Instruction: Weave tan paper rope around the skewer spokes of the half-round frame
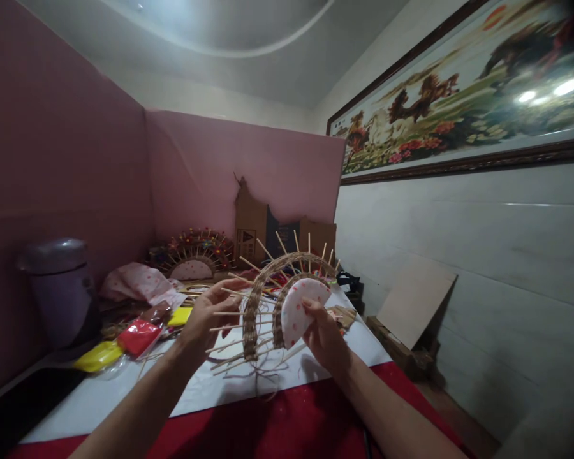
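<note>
A half-round woven fan frame [250, 319] of brown twisted cord and pale wooden sticks is held up over the table. At its centre is a white half-circle [294, 312] of cloth with red and pink dots. My right hand [323, 331] grips this cloth piece, thumb on its face and fingers behind. Beside the left stick ends, my left hand [215, 309] has its fingers stretched out and the thumb apart; some fingers are hidden behind the sticks. Loose cord ends [257, 376] hang from the frame's lower edge.
A similar fan [191, 268] with colourful beads stands at the back left. Dotted cloth [136, 287], yellow [98, 356] and red [140, 336] packets, and a lilac bin [64, 296] are at left. Cut cardboard [249, 220] leans behind. White sheet [196, 398] and red cloth [268, 430] cover the table.
</note>
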A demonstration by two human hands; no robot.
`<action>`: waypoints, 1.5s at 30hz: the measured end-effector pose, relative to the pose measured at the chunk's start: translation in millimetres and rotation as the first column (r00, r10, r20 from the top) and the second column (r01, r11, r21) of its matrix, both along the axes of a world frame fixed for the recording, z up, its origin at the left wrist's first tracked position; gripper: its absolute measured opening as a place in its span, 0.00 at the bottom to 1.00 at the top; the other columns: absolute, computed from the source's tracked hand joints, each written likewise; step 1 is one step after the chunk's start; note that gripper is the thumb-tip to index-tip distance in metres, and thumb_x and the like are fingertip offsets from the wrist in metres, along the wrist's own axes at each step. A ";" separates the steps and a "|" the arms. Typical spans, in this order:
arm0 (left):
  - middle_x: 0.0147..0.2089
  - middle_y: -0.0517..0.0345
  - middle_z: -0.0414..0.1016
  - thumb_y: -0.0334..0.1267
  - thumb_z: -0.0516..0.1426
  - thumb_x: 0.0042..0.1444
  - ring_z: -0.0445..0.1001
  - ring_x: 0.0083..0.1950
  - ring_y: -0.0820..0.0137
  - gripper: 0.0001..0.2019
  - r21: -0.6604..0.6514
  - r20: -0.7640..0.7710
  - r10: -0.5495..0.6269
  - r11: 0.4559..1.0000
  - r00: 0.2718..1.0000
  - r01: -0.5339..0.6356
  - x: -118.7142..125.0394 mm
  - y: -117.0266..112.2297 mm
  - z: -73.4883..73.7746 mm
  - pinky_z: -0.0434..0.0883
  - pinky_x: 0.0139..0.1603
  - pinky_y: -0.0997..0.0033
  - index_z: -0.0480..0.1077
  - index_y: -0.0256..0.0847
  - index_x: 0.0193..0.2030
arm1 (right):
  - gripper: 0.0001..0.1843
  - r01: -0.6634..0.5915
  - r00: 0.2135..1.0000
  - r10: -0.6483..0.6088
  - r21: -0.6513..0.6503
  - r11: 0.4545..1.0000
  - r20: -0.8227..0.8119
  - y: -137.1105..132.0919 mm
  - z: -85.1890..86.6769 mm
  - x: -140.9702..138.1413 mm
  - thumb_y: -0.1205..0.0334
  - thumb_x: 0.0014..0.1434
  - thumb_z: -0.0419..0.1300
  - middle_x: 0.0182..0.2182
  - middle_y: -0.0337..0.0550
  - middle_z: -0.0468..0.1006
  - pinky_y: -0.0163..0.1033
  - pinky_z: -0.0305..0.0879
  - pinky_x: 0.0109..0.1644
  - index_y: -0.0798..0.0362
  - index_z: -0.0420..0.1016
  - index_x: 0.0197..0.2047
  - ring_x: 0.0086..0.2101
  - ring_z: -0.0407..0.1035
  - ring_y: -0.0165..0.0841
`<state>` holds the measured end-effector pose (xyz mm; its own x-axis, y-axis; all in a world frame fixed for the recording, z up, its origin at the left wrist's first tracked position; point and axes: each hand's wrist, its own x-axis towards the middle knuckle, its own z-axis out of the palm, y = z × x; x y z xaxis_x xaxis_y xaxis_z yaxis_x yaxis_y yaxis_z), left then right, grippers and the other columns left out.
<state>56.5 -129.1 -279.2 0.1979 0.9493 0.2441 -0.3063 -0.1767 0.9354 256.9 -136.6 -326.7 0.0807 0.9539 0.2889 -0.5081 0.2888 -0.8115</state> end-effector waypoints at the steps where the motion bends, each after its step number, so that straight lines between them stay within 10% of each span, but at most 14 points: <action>1: 0.32 0.56 0.77 0.35 0.64 0.37 0.71 0.25 0.74 0.19 -0.047 0.017 -0.103 0.993 0.994 0.104 -1.2 -2.3 6.4 0.65 0.23 0.77 0.73 0.40 0.40 | 0.08 -0.028 0.999 0.028 -0.015 0.999 -0.022 -1.0 1.7 -0.7 0.56 0.46 0.63 0.21 0.33 0.73 0.35 0.65 0.31 0.51 0.70 0.27 0.24 0.67 0.29; 13: 0.23 0.54 0.76 0.31 0.66 0.34 0.69 0.23 0.75 0.07 -0.057 -0.046 -0.190 0.981 0.981 0.187 3.0 4.4 -5.1 0.63 0.25 0.77 0.78 0.34 0.25 | 0.16 -0.286 0.942 0.255 -0.124 0.950 -0.219 -0.7 -11.9 -7.8 0.54 0.39 0.69 0.24 0.36 0.78 0.37 0.66 0.35 0.54 0.75 0.30 0.27 0.71 0.30; 20: 0.16 0.58 0.70 0.39 0.65 0.38 0.58 0.15 0.79 0.08 -0.066 -0.194 -0.083 0.995 0.977 0.071 -10.9 4.9 -25.7 0.51 0.15 0.78 0.77 0.36 0.24 | 0.11 -0.204 0.961 0.157 -0.202 0.958 -0.228 -2.3 -6.5 -5.6 0.64 0.39 0.69 0.24 0.34 0.78 0.34 0.66 0.32 0.54 0.75 0.29 0.25 0.70 0.28; 31: 0.27 0.53 0.74 0.39 0.58 0.48 0.66 0.28 0.69 0.08 0.251 -0.254 0.056 0.968 0.966 0.010 -18.8 9.0 -31.5 0.63 0.27 0.72 0.78 0.39 0.30 | 0.11 -0.065 0.965 0.006 -0.217 0.974 -0.264 9.8 -6.2 3.2 0.68 0.38 0.69 0.24 0.33 0.77 0.33 0.67 0.32 0.53 0.75 0.29 0.25 0.69 0.28; 41: 0.30 0.56 0.73 0.37 0.57 0.51 0.68 0.32 0.68 0.06 0.687 -0.312 0.614 0.673 0.725 -0.274 -8.9 2.2 -36.6 0.64 0.34 0.71 0.74 0.41 0.28 | 0.14 -0.021 0.962 -0.028 -0.177 0.984 -0.273 12.0 -8.7 2.2 0.65 0.39 0.70 0.27 0.33 0.79 0.35 0.67 0.35 0.50 0.75 0.32 0.27 0.71 0.29; 45: 0.31 0.54 0.74 0.35 0.56 0.52 0.69 0.34 0.67 0.05 0.854 -0.237 0.773 0.454 0.588 -0.253 -10.8 2.9 -39.3 0.64 0.37 0.69 0.75 0.40 0.31 | 0.13 -0.012 0.958 -0.044 -0.191 0.981 -0.284 15.2 -10.6 3.9 0.63 0.38 0.71 0.27 0.33 0.79 0.35 0.68 0.35 0.51 0.76 0.30 0.27 0.71 0.29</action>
